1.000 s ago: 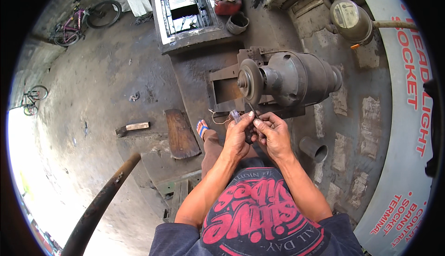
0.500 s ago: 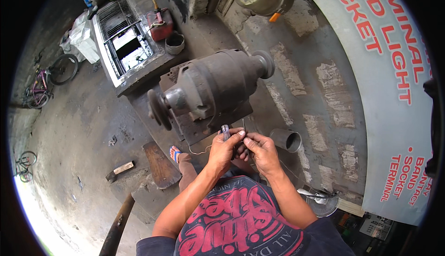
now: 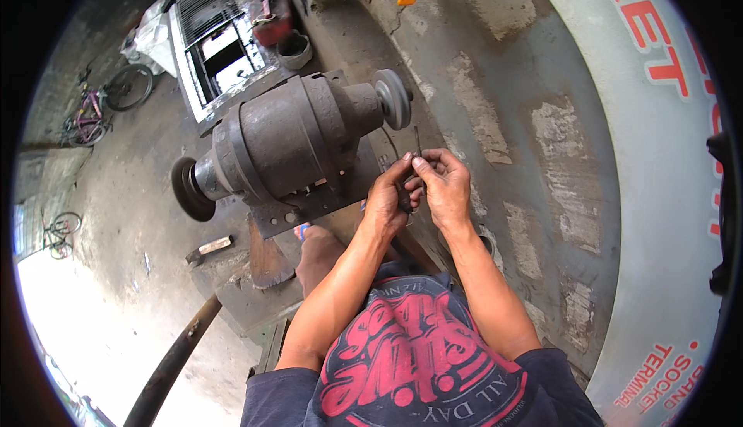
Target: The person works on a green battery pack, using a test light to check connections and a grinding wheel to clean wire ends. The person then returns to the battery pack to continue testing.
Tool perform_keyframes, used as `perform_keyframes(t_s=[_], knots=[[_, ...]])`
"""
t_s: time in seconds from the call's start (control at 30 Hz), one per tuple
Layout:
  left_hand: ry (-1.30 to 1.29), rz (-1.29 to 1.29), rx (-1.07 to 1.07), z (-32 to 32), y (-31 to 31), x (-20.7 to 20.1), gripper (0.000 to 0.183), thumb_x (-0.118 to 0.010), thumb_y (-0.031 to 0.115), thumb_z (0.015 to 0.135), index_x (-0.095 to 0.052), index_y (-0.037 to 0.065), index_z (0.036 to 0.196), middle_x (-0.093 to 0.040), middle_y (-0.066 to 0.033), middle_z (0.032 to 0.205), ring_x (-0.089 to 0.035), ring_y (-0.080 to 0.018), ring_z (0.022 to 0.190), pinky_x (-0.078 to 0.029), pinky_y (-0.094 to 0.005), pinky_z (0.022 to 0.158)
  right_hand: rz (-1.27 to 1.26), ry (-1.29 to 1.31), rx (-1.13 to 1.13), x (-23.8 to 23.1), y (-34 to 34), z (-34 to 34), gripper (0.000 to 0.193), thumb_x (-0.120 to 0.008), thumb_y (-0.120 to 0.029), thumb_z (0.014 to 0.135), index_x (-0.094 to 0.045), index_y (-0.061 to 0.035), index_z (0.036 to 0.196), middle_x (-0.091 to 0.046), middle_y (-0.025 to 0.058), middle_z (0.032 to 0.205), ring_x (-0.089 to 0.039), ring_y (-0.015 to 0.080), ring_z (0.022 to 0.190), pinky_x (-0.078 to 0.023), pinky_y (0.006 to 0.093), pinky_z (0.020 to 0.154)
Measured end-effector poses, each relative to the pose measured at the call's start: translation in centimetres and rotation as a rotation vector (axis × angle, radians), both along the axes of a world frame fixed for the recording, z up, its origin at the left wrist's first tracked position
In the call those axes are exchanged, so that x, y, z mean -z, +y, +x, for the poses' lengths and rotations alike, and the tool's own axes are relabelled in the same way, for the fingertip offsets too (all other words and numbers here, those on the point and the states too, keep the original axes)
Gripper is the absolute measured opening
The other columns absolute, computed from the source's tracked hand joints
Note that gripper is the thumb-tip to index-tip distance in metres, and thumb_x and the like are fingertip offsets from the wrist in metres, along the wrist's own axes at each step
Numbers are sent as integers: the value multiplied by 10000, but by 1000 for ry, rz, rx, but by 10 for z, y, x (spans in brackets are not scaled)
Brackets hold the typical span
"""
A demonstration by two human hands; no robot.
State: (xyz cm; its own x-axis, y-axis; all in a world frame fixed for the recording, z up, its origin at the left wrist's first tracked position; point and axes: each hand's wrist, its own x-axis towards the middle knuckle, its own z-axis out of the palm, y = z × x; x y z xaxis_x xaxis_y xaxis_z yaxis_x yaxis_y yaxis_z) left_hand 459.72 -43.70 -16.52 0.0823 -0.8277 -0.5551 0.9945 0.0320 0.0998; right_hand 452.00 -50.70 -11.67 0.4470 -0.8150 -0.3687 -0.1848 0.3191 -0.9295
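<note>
Both hands together just right of the bench grinder, near its right wheel. Left hand and right hand both pinch a thin metal rod, upright between fingertips.

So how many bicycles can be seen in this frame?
2. A pink bicycle stands at the upper left, with its dark wheel toward the metal grille. A second bicycle stands at the left edge, lower down. Others may be hidden beyond the picture's dark rim.
</note>
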Motion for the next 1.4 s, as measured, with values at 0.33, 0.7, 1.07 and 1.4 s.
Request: perform_keyframes(t_s=[0.33, 0.7, 1.07, 1.4], knots=[[-32, 127, 16, 11, 2, 3, 243, -671, 397, 955, -646, 155, 954, -445, 95, 679, -408, -46, 574, -320, -219, 519, 76, -15, 64, 7, 6, 13, 139, -661, -102, 970, -595, 14, 1010, -643, 78, 765, -644, 129, 556, -496, 235, 426], [-64, 100, 31, 19, 6, 2, 246, -676, 399, 954, -658, 154, 941, -475, 86, 689, -429, -49, 589, -329, -227, 525, 61, -12, 96, 3, 12, 21, 140, -668, -100, 962, -620, 26, 1003, -652, 75, 764, -632, 124, 553, -480, 237, 428], [-123, 99, 48, 22, 6, 0, 275, -662, 407, 969, -668, 139, 906, -496, 76, 677, -429, -58, 587, -331, -219, 536, 58, 19, 95, 4, 11, 24, 191, -646, -125, 980, -644, 43, 1070, -646, 59, 740, -604, 105, 548, -493, 242, 439], [-129, 86, 59, 24, 5, -1, 263, -677, 391, 958, -667, 134, 902, -528, 66, 670, -454, -65, 588, -345, -218, 542, 43, 31, 102, 3, 11, 26, 226, -614, -131, 999, -635, 60, 1119, -625, 44, 760, -607, 101, 571, -496, 243, 440]])
